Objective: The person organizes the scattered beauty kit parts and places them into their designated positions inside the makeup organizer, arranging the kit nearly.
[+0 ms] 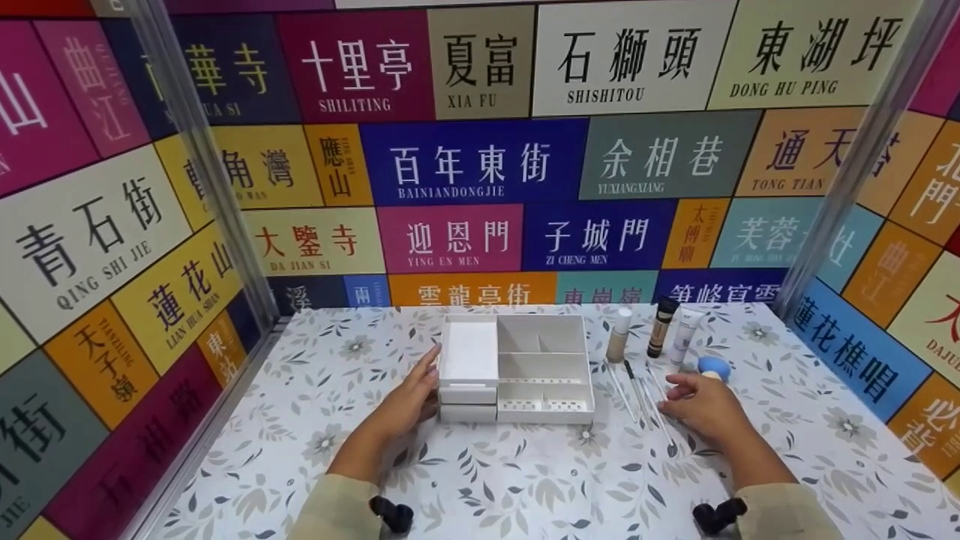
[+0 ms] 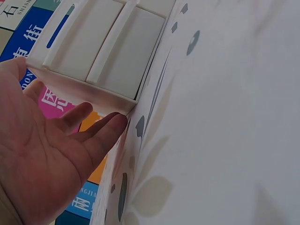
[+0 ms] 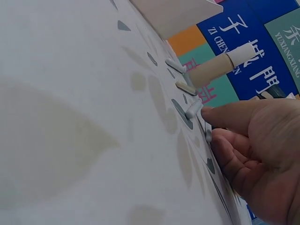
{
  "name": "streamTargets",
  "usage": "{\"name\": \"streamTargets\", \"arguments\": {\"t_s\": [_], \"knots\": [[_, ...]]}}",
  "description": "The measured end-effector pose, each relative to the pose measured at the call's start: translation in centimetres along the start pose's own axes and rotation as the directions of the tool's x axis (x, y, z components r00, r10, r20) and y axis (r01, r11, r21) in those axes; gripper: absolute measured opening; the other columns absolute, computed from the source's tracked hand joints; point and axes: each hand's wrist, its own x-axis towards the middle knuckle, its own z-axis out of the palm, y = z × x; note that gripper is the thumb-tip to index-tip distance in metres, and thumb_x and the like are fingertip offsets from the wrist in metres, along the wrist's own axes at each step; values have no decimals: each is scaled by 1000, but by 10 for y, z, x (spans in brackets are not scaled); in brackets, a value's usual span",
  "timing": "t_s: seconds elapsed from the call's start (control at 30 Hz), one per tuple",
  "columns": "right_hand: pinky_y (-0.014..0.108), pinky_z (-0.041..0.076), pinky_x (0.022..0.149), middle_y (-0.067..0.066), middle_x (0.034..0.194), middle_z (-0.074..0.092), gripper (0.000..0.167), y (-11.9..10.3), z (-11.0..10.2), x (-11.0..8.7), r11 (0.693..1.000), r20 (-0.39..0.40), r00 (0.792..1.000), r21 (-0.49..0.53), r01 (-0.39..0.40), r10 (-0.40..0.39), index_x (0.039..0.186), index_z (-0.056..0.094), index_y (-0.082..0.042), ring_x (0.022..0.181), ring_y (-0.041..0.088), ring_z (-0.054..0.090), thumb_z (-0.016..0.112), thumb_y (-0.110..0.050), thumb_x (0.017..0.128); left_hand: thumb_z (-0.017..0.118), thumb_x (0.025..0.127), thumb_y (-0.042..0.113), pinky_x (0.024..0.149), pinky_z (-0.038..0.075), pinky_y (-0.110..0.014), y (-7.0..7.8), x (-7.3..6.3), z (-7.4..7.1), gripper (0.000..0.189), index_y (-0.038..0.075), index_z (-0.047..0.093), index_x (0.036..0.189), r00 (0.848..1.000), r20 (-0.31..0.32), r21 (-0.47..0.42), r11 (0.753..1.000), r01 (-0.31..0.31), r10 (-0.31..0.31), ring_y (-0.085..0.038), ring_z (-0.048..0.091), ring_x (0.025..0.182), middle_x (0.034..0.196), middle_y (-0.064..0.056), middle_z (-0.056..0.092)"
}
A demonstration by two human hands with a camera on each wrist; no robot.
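Note:
My left hand (image 1: 415, 394) is at the left side of a white desktop organizer (image 1: 546, 365); its fingers are spread and loosely bent. In the left wrist view, fingertips (image 2: 121, 121) are right at the organizer's lower edge, beside its two drawer fronts (image 2: 126, 51). My right hand (image 1: 705, 409) is low over the table at several slender sticks (image 1: 630, 390), which look like makeup brushes. In the right wrist view, its thumb and bent fingers stand apart around the rightmost sticks, with a pale stick end (image 3: 194, 108) by the thumb tip.
Behind the sticks stand a foundation bottle (image 1: 619, 337) with a white cap, a black-capped tube (image 1: 660, 328) and a white tube (image 1: 684, 337). A blue makeup sponge (image 1: 715, 367) lies beyond the right hand. Printed panels (image 1: 480, 165) wall in the floral-covered table (image 1: 525, 480).

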Motion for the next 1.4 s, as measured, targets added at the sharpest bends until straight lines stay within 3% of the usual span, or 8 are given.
{"name": "streamTargets", "arguments": {"t_s": [0.13, 0.27, 0.47, 0.57, 0.7, 0.93, 1.2, 1.4], "knots": [[58, 53, 104, 19, 126, 76, 69, -2, -1, 0, 1000, -1, 1000, -23, -8, 8, 147, 61, 0, 120, 40, 68, 85, -31, 90, 39, 113, 54, 130, 32, -59, 2, -1, 1, 58, 54, 19, 167, 1000, -11, -11, 1000, 9, -9, -40, 42, 158, 179, -12, 24], [58, 53, 105, 19, 127, 77, 66, -5, -2, 0, 999, -7, 1000, -32, -31, 31, 144, 64, 1, 121, 40, 69, 86, -27, 88, 39, 113, 53, 130, 33, -57, 2, -2, 2, 57, 54, 20, 167, 1000, -10, -35, 999, 12, -12, -39, 47, 155, 178, -13, 26], [40, 60, 91, 16, 121, 80, 61, -6, -2, -1, 998, -25, 998, -15, -63, 63, 140, 67, 3, 109, 30, 75, 87, -19, 86, 39, 112, 57, 130, 34, -57, 0, -3, 3, 55, 60, 22, 164, 999, 7, -90, 995, 38, -38, -40, 44, 157, 178, -14, 27], [30, 58, 80, 16, 119, 80, 60, -6, -1, -2, 998, -39, 997, -17, -66, 65, 139, 67, 4, 104, 26, 75, 84, -17, 86, 39, 112, 58, 130, 34, -57, 0, -3, 3, 54, 63, 22, 163, 999, 11, -92, 994, 52, -51, -40, 43, 157, 177, -14, 28], [26, 54, 76, 17, 121, 79, 59, -7, 0, -3, 997, -53, 996, -5, -76, 75, 141, 66, 4, 98, 21, 73, 79, -17, 88, 37, 112, 57, 130, 34, -58, -1, -2, 3, 54, 63, 20, 163, 999, 18, -82, 995, 52, -50, -41, 41, 158, 178, -14, 27], [28, 55, 68, 18, 118, 75, 60, -15, -1, -4, 987, -90, 990, 127, -98, 110, 146, 61, 3, 81, 14, 68, 72, -15, 90, 36, 113, 56, 131, 32, -57, 0, -3, 4, 53, 64, 19, 163, 998, 15, -108, 993, 55, -54, -42, 37, 160, 179, -14, 24], [29, 56, 70, 7, 114, 69, 64, -36, -3, -11, 955, -62, 990, 278, -107, 129, 154, 56, -4, 86, 15, 64, 66, -12, 91, 34, 114, 54, 132, 30, -57, 1, -3, 4, 52, 63, 19, 163, 999, 23, -105, 994, 44, -41, -43, 33, 162, 181, -11, 17], [25, 60, 78, 4, 116, 64, 64, -56, -4, -15, 932, -22, 993, 350, -98, 113, 156, 53, -4, 92, 13, 65, 66, -11, 93, 34, 114, 54, 131, 31, -58, 1, -3, 4, 52, 63, 20, 163, 999, 19, -106, 993, 45, -43, -42, 35, 161, 180, -12, 19]]}}
